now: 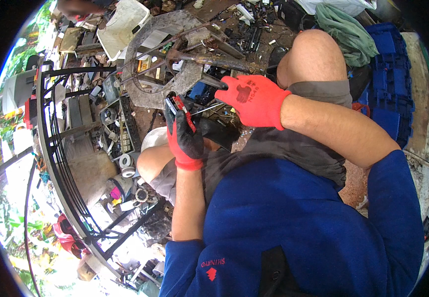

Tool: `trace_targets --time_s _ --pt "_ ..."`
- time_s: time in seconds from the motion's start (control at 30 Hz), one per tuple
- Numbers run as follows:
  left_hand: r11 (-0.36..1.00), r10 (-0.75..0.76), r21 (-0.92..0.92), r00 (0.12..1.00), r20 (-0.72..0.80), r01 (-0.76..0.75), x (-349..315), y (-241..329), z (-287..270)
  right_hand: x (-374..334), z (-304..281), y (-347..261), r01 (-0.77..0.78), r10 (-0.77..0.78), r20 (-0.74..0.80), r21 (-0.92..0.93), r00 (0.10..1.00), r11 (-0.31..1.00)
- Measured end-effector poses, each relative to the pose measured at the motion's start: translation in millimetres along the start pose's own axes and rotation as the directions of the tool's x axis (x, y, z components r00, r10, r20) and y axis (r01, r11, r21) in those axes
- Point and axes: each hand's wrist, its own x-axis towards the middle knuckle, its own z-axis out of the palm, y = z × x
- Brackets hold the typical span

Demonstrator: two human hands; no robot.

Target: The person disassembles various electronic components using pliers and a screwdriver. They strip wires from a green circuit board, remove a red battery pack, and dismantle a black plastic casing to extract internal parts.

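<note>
My left hand (185, 136), in a red glove with a black palm, is closed around a small flat device (173, 102). The device has a pale, silvery end; its exact kind is hard to make out. My right hand (254, 99), gloved in red too, is curled around a screwdriver (208, 109). Its thin metal shaft slants down-left toward the device, and the handle is mostly hidden in the fist. Whether the tip touches the device cannot be seen clearly. Both hands are above my lap, between my bent knees.
Just beyond my hands stands a grey metal ring frame (140, 96) with rusty bars. A black metal rack (61, 163) is on the left, beside heaped electronic scrap (118, 123). A white plastic panel (120, 29) lies far left. Blue crates (390, 84) and green cloth (345, 34) are at right.
</note>
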Motion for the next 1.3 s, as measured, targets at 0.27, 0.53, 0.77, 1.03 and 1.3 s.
trace_targets --time_s 0.27,0.53,0.77,1.03,1.3 --pt "0.746 -0.400 -0.555 0.914 0.070 0.369 4 17 5 5 1 5 -0.160 0.145 0.105 0.155 0.984 0.975" --pt "0.308 -0.569 -0.772 0.758 0.319 0.557 12 28 1 5 8 2 -0.139 0.134 0.041 0.155 0.990 0.978" --pt "-0.032 -0.565 -0.881 0.719 0.405 0.471 19 35 -1 4 -1 -2 -0.133 0.124 0.060 0.188 0.990 0.973" --pt "-0.320 -0.516 -0.856 0.683 0.516 0.406 14 24 1 4 -3 0 -0.139 0.139 0.011 0.184 0.990 0.973" --pt "-0.319 -0.496 -0.859 0.701 0.512 0.401 12 19 0 1 9 1 -0.150 0.189 -0.118 0.283 0.975 0.947"
